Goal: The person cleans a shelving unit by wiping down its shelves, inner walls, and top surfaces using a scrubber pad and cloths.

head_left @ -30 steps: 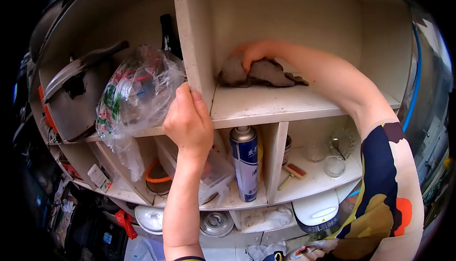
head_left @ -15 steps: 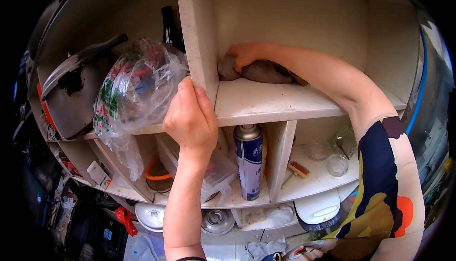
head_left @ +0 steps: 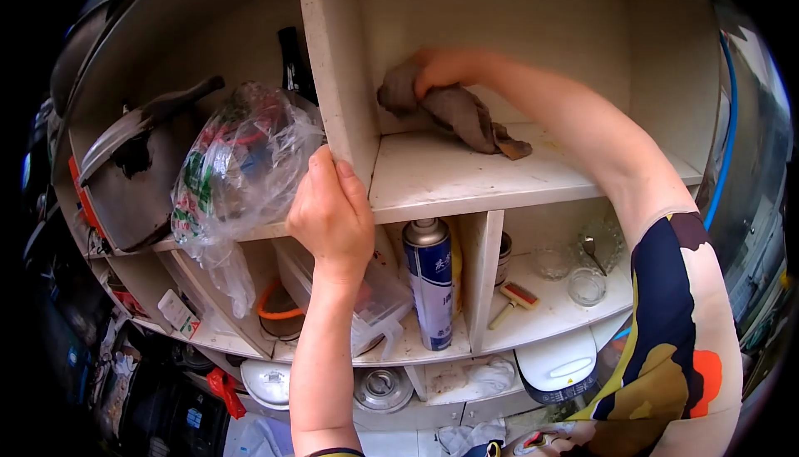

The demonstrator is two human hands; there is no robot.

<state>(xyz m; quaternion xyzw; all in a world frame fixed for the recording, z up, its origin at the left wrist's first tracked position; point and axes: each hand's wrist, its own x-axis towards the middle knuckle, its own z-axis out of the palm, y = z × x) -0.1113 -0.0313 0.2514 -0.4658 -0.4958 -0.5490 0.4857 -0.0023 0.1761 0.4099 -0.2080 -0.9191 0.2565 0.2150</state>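
A grey-brown cloth (head_left: 462, 116) is gripped in my right hand (head_left: 445, 70) at the left side of the upper right compartment. Its darker end droops onto the shelf board, while the bunched part is raised against the left inner wall. My left hand (head_left: 331, 207) is closed at the front edge of the upright divider (head_left: 327, 66), fingers curled round it. Just left of that hand lies a crumpled clear plastic bag (head_left: 241, 157) with green and red print; the fingertips are partly hidden.
A pot (head_left: 137, 182) and a dark bottle (head_left: 295, 66) occupy the upper left compartment. Below are a blue spray can (head_left: 431, 282), a clear plastic box (head_left: 379, 311), a wooden-handled brush (head_left: 513, 300) and a glass dish (head_left: 587, 287). A white appliance (head_left: 562, 365) sits lower right.
My right hand has lifted the cloth's bunched part up along the compartment's left wall, and its tail now hangs to the board. My left hand stays at the divider.
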